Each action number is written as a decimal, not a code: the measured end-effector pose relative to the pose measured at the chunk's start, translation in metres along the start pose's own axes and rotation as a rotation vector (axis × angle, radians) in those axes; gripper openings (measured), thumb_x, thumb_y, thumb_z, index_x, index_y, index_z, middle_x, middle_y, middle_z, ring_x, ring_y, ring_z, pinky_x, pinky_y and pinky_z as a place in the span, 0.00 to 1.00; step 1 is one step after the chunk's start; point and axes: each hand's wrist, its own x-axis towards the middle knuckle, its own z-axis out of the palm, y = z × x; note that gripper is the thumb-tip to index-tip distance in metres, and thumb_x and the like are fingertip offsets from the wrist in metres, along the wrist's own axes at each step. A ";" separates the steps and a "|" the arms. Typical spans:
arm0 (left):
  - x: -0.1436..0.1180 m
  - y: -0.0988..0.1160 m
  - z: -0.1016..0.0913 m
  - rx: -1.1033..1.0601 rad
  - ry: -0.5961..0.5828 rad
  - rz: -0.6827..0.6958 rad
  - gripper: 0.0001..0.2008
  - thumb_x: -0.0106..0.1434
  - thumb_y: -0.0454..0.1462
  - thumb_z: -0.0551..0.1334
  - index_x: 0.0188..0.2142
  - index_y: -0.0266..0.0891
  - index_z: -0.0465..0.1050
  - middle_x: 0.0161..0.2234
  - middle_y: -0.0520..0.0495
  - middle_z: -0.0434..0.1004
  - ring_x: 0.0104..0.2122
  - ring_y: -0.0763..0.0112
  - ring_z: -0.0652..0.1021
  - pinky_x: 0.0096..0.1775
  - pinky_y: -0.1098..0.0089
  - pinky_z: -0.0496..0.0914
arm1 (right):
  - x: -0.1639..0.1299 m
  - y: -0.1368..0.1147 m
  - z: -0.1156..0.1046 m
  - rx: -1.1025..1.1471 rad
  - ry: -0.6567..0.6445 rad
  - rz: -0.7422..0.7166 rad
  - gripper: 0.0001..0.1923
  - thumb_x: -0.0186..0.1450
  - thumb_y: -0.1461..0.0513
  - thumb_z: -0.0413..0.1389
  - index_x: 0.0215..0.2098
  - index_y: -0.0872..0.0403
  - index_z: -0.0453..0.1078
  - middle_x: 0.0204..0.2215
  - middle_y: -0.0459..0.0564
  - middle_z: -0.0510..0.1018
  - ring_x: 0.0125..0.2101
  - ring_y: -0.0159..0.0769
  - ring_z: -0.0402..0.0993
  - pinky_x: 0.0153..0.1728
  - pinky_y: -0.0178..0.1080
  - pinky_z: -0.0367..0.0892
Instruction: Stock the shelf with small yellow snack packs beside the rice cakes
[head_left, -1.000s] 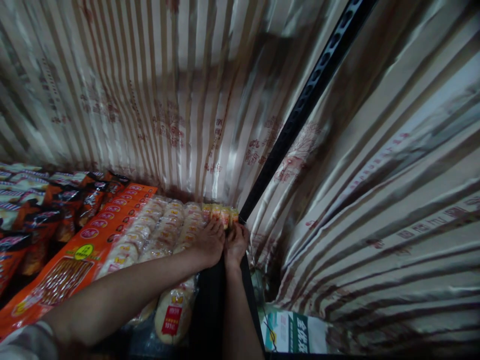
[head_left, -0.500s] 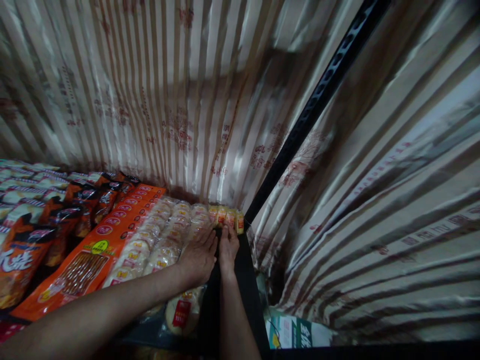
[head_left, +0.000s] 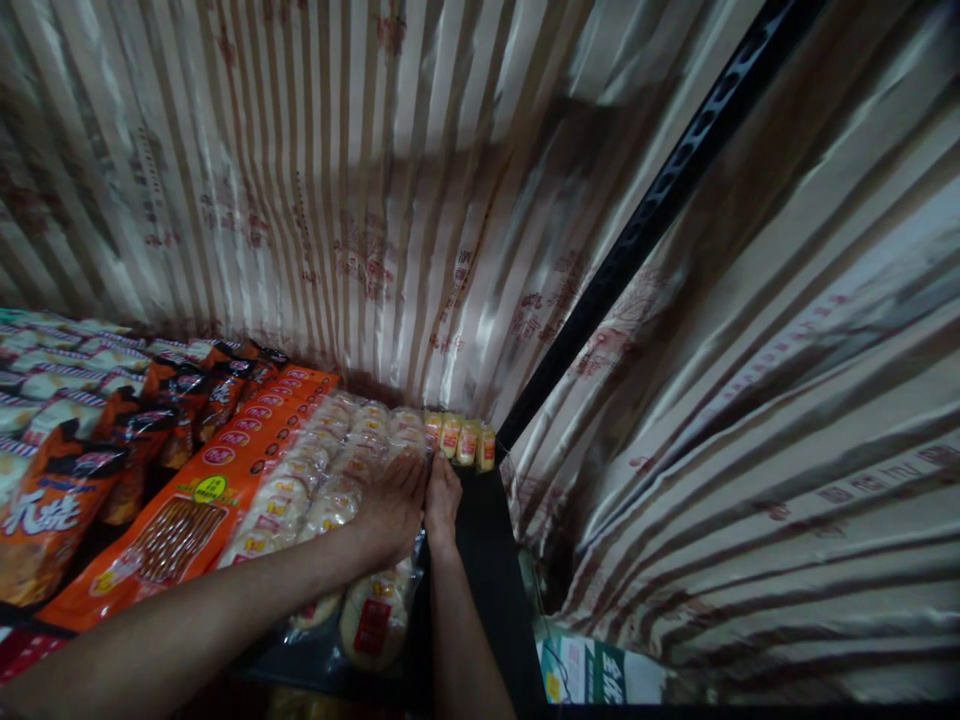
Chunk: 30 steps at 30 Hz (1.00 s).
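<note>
Left hand [head_left: 394, 503] lies flat, fingers spread, on the clear rice-cracker bag [head_left: 330, 490] on the dark shelf [head_left: 487, 560]; right hand [head_left: 442, 500] beside it, its fingertips hidden, grip unclear

Print on the striped sheeting [head_left: 390, 200] is too blurred to read.

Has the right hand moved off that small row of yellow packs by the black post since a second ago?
Yes. The right hand has drawn back toward the person; it was against the yellow packs, and now lies short of them.
</note>
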 end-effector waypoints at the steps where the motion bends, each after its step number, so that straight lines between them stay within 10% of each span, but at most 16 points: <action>1: 0.000 0.000 0.000 -0.007 0.001 -0.003 0.28 0.67 0.38 0.50 0.63 0.25 0.55 0.63 0.32 0.57 0.63 0.52 0.59 0.63 0.55 0.53 | 0.000 -0.001 0.000 0.006 -0.003 0.001 0.28 0.66 0.49 0.44 0.46 0.57 0.76 0.48 0.56 0.78 0.51 0.45 0.72 0.55 0.46 0.62; 22: 0.000 -0.008 0.018 -0.066 0.090 0.018 0.26 0.69 0.39 0.48 0.62 0.26 0.58 0.64 0.32 0.56 0.64 0.52 0.57 0.63 0.54 0.50 | -0.007 -0.007 -0.004 0.350 0.002 0.144 0.33 0.63 0.44 0.46 0.52 0.60 0.72 0.52 0.56 0.75 0.54 0.43 0.70 0.57 0.43 0.61; 30: -0.044 0.010 0.003 -0.092 0.149 0.051 0.26 0.68 0.39 0.47 0.60 0.22 0.60 0.63 0.28 0.57 0.63 0.49 0.59 0.63 0.52 0.51 | -0.038 -0.012 -0.015 0.448 -0.072 0.265 0.37 0.64 0.41 0.44 0.58 0.58 0.66 0.60 0.53 0.66 0.61 0.41 0.60 0.61 0.41 0.55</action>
